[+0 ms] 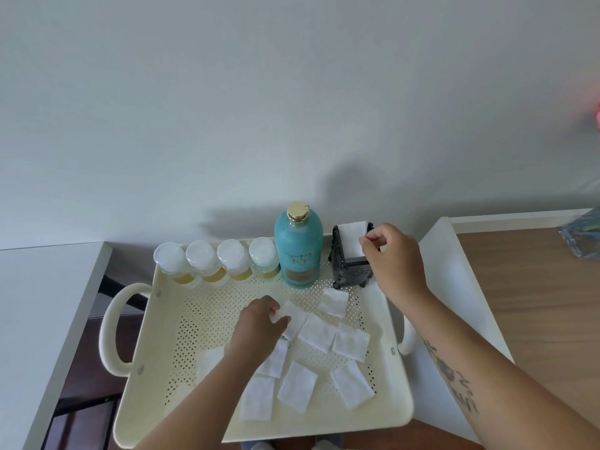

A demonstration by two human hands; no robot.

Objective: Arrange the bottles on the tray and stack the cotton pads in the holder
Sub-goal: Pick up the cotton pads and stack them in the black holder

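A cream perforated tray (194, 319) with side handles holds everything. Along its far edge stand several small clear bottles (216, 266) of yellow liquid and one tall teal bottle (298, 251) with a gold cap. At the far right corner stands a black holder (349, 267) with a white cotton pad (352, 240) in it. My right hand (394, 258) pinches that pad's top right edge. My left hand (259, 326) grips the corner of a pad (293, 319) lying mid-tray. Several more loose cotton pads (297, 386) are scattered flat over the tray's near half.
The tray bridges a gap between a white table (39, 303) on the left and a white surface (451, 287) on the right. Beyond that lies a wooden top (532, 303) with a clear bluish object (582, 235) at the far right. A plain wall stands behind.
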